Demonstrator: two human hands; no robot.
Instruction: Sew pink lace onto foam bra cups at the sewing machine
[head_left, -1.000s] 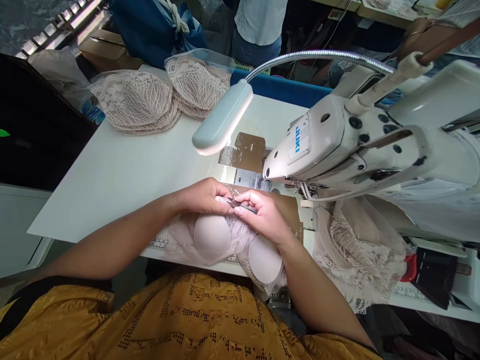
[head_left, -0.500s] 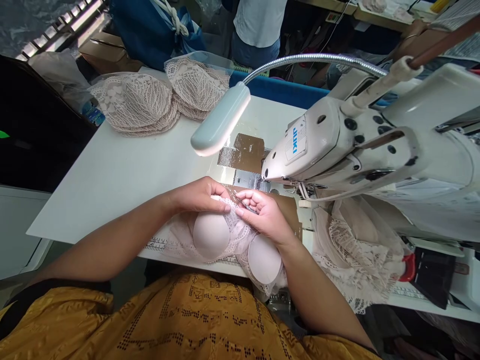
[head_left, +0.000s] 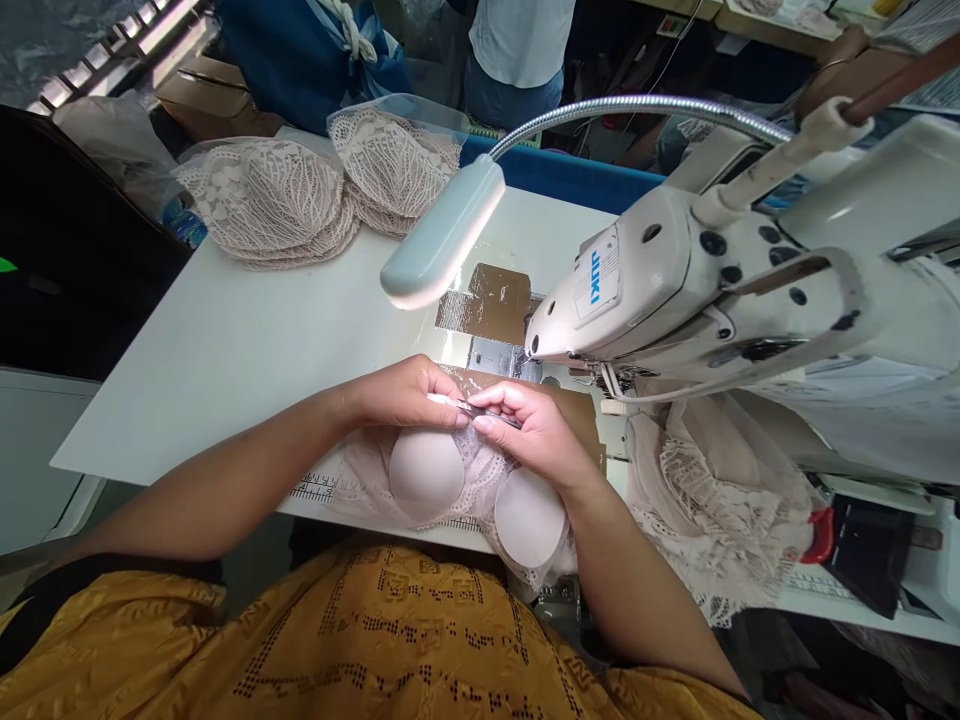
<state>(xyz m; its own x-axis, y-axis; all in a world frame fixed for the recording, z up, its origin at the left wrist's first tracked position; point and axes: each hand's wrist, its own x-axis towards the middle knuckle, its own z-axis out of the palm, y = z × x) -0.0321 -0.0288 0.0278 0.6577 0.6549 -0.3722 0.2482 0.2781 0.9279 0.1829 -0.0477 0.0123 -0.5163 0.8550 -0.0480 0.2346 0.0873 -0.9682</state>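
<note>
A pale pink lace bra [head_left: 426, 473] with two smooth moulded cups lies at the table's front edge, partly hanging over it. My left hand [head_left: 409, 392] is closed on the bra's upper lace edge, thumb on top. Facing it, my right hand [head_left: 534, 435] grips slim metal thread snips [head_left: 496, 413], their tip pointing at the left fingertips. The right thumb and fingers also rest against the lace between the cups. Both hands are just in front of the sewing machine's needle plate [head_left: 491, 356]. Fingers hide the exact spot where the tip meets the lace.
The white sewing machine [head_left: 645, 270] fills the right, with a lamp [head_left: 444, 235] on a bendable neck over the table [head_left: 225, 360]. Lace cup stacks [head_left: 262, 205] lie at the back left. More lace pieces [head_left: 712, 490] heap at right. A person [head_left: 517, 50] stands beyond.
The snips' tip has moved left to my left fingertips, and the lace edge there is now folded under the fingers. Both hands stay in nearly the same place.
</note>
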